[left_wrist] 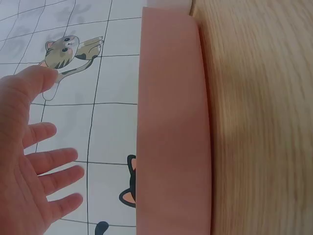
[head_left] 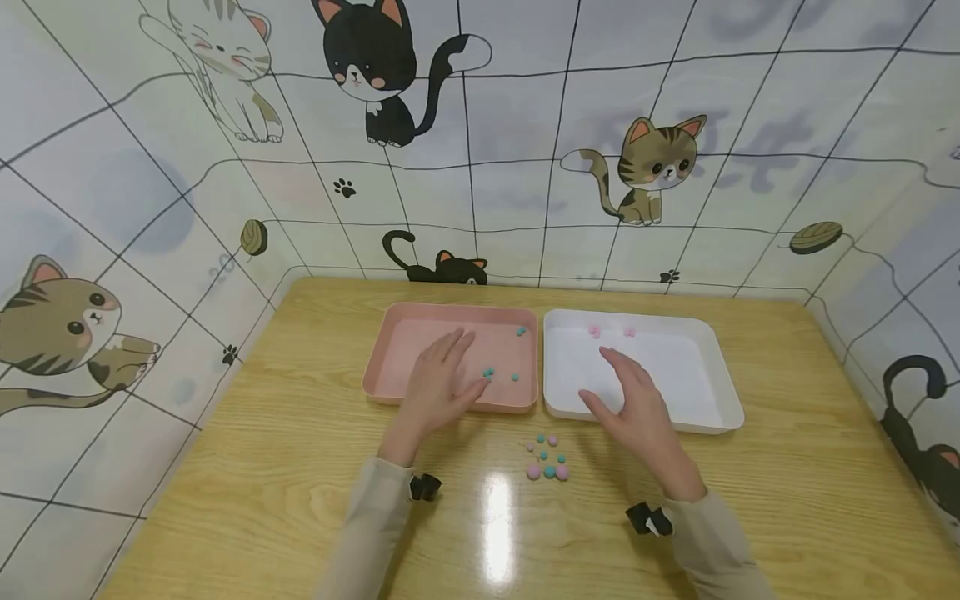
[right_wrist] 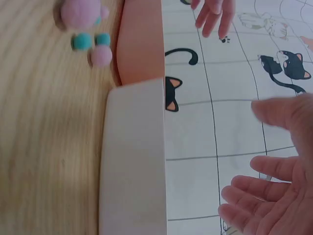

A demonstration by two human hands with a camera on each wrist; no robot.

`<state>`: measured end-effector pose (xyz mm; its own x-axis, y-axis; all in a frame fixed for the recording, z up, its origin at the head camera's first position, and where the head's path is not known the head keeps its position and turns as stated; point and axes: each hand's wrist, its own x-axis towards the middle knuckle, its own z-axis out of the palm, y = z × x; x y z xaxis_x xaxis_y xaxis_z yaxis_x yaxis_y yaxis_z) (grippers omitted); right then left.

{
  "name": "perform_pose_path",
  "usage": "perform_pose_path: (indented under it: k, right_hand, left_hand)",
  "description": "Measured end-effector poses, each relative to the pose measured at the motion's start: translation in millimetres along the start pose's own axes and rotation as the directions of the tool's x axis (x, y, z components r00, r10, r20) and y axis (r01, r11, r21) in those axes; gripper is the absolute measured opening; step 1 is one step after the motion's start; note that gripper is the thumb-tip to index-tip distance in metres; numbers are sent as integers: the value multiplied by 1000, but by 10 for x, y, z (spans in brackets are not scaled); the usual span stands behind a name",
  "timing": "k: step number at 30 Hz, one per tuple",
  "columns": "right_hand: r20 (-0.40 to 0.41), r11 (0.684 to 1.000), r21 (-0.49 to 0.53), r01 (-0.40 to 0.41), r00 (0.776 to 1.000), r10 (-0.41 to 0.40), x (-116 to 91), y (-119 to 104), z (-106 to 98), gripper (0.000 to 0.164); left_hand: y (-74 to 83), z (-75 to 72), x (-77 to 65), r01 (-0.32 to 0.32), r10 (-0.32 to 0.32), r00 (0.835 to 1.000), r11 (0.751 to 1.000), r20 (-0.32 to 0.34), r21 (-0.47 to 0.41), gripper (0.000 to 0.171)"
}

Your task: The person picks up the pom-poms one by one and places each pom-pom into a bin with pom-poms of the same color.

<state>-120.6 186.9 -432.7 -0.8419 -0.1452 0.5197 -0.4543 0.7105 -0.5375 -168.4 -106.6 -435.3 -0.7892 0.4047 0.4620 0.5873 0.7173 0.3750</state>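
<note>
From where I sit, both hands are empty. The left hand (head_left: 438, 379) spreads over the pink tray (head_left: 408, 354) with its thumb well apart from the fingers, and the right hand (head_left: 639, 410) is opened much the same way over the near part of the white tray (head_left: 678, 367). Each wrist view shows bare fingertips with nothing between them.

The loose pink balls (head_left: 562, 472) and loose turquoise balls (head_left: 550, 472) sit in a small mixed cluster on the surface (head_left: 300, 433), in front of where the trays meet and between my two forearms. More turquoise balls (head_left: 515, 377) lie in the pink tray, some near the left thumb in the head view, and a few more pink balls (head_left: 630, 332) lie towards the far side of the white one.

I judge the balls very light and quick to roll; whether they are soft or hard I cannot tell. I would pinch one at its widest part, thumb against index, with little pressure. The bigger ones nearest me should be easiest; the smallest call for fingertips alone, coming from above so neighbours aren't nudged.
</note>
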Motion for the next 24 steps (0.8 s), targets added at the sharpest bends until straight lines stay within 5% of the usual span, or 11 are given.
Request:
perform_pose_path:
  k: [5,15,24]
  right_hand:
    - [-40,996,67,63,997,-61,-104,-78,31,51]
    - [63,974,223,26,997,-41,-349,-235,134,43]
    - [135,951,307,18,989,-63,-526,-292,298,44]
  left_hand:
    - [-116,-67,-99,-24,22,999,998,-28,-60,58]
    - [-363,-179,-288,-60,53,995,994,-81,-90,47]
    - [-515,-259,-466,12,-17,999,994,-43,-106,42]
